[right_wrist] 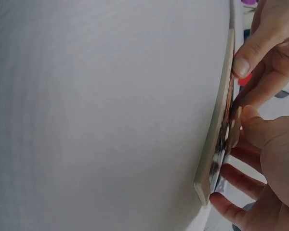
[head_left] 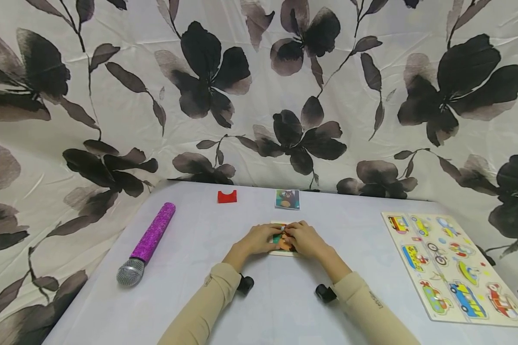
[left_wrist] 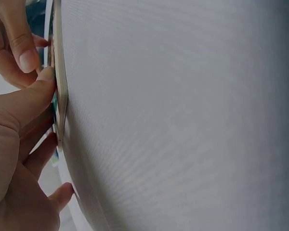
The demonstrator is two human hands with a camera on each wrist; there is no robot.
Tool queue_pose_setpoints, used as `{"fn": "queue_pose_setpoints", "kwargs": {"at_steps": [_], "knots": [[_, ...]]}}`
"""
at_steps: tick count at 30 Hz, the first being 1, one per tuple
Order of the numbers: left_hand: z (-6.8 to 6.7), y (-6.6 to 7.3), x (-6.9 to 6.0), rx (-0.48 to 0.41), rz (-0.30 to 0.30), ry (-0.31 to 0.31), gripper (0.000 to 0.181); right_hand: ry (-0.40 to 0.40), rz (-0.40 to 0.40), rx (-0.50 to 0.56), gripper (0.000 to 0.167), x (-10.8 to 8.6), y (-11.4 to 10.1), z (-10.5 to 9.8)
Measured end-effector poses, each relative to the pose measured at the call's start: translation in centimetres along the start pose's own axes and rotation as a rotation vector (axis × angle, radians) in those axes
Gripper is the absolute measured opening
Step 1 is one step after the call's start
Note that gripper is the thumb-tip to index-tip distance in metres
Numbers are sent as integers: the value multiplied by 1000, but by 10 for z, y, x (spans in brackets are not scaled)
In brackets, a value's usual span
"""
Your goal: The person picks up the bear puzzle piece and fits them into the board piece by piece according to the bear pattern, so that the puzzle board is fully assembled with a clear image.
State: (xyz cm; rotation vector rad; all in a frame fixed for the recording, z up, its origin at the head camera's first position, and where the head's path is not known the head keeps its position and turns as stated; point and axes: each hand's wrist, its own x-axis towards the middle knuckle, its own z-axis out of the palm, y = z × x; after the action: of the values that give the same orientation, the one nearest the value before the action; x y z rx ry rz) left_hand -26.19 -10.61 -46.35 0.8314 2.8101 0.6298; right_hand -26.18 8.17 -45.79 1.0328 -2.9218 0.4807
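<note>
A small wooden picture puzzle board (head_left: 283, 253) lies flat at the middle of the table, its orange and green picture partly covered by both hands. My left hand (head_left: 259, 239) rests on its left side. The left thumb (left_wrist: 44, 79) and fingertips touch the board's face and edge. From the right side, my right hand (head_left: 306, 239) reaches over the board. Between the right thumb and fingers is a thin wooden puzzle piece (right_wrist: 235, 131), pinched and tilted up from the board. What picture the piece bears is hidden.
Beyond the board lie a red cut-out piece (head_left: 227, 197) and a square bear picture (head_left: 287, 199). A glittery purple microphone (head_left: 152, 238) lies at left. At right is a large vehicle puzzle board (head_left: 446, 268). A floral cloth (head_left: 259, 96) hangs behind the table.
</note>
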Motion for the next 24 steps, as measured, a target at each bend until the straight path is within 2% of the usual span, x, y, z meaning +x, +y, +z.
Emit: {"fn": "queue_pose_setpoints", "kwargs": {"at_steps": [7, 17, 21, 24], "knots": [[1, 0, 2, 2, -2, -5, 46, -36, 10, 14, 35, -3, -1, -3], [1, 1, 2, 13, -1, -2, 46, -44, 55, -95, 30, -4, -6, 0], [1, 1, 2, 12, 4, -2, 47, -26, 70, -51, 29, -3, -4, -2], [0, 1, 2, 10, 5, -2, 47, -46, 86, 2, 31, -1, -1, -7]]}}
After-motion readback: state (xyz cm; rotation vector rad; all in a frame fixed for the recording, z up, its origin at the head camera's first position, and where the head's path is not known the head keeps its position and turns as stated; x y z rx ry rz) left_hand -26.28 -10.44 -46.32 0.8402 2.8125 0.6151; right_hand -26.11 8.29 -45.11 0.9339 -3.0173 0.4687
